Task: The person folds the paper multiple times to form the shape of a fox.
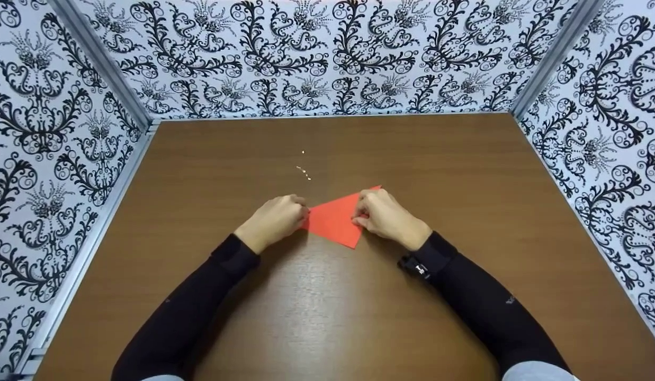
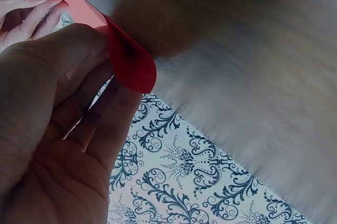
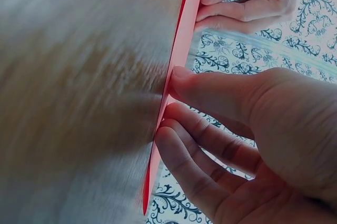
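I'm seeing black sleeves [image 1: 179,312] covering both forearms. The left hand [image 1: 277,219] is pinching one end of a red paper [image 1: 335,219], which is curling there; the right hand [image 1: 388,217] is gripping the other side. The paper is sitting between them over a brown table [image 1: 327,328], a patterned wall [image 1: 327,53] standing beyond.

Left hand [image 1: 277,218] and right hand [image 1: 388,216]: 2 pinching grips
Left forearm [image 1: 183,312] and right forearm [image 1: 488,301] slant inward, hands apart.
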### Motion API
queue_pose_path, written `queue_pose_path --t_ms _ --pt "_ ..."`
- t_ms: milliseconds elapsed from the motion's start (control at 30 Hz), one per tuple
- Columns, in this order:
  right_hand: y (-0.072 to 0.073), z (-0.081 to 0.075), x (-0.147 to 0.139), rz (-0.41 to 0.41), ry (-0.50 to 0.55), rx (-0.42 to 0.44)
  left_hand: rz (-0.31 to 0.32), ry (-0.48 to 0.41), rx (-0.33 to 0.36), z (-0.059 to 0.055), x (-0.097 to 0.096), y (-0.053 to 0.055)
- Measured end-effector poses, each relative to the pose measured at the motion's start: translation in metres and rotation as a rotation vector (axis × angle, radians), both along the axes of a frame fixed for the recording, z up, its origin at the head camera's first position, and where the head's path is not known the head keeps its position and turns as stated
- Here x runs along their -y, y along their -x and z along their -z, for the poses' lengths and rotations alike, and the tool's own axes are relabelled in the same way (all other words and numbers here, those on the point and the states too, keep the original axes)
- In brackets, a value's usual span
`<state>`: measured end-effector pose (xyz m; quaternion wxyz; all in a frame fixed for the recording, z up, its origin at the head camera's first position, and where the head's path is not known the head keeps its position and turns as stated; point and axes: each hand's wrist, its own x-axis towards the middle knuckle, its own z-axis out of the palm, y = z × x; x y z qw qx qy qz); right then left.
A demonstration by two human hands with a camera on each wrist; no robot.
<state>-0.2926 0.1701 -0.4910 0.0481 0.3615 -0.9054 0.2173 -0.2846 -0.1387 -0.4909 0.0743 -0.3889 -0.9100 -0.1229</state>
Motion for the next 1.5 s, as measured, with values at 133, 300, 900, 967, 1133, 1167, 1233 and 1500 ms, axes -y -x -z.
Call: queue_pose_path --t_ms 133,300,900,967,1133,1167,1233,1500 --pt "0.000 0.001 0.000 0.006 0.000 0.009 0.005 -0.008 -0.012 0.001 0.006 -0.002" --pt "0.001 0.001 -0.001 0.003 0.009 -0.001 0.012 -0.014 -0.015 0.002 0.013 -0.003" --pt "-0.001 -0.001 0.001 0.002 0.017 0.024 0.016 -0.019 -0.010 0.004 0.040 -0.013" --pt "-0.001 -0.001 0.001 0.000 0.025 0.027 0.015 -0.023 -0.010 0.004 0.043 -0.014" --pt "0.001 -0.002 0.001 -0.002 0.029 0.027 0.011 -0.028 -0.011 0.004 0.052 -0.016" --pt "0.001 -0.002 0.001 -0.002 0.027 0.025 0.010 -0.026 -0.013 0.004 0.054 -0.016" --pt "0.001 -0.002 0.001 -0.003 0.025 0.018 0.003 -0.022 -0.016 0.004 0.057 -0.017" --pt "0.001 0.000 0.000 0.005 0.018 0.020 -0.011 -0.027 -0.006 0.006 0.068 -0.022"
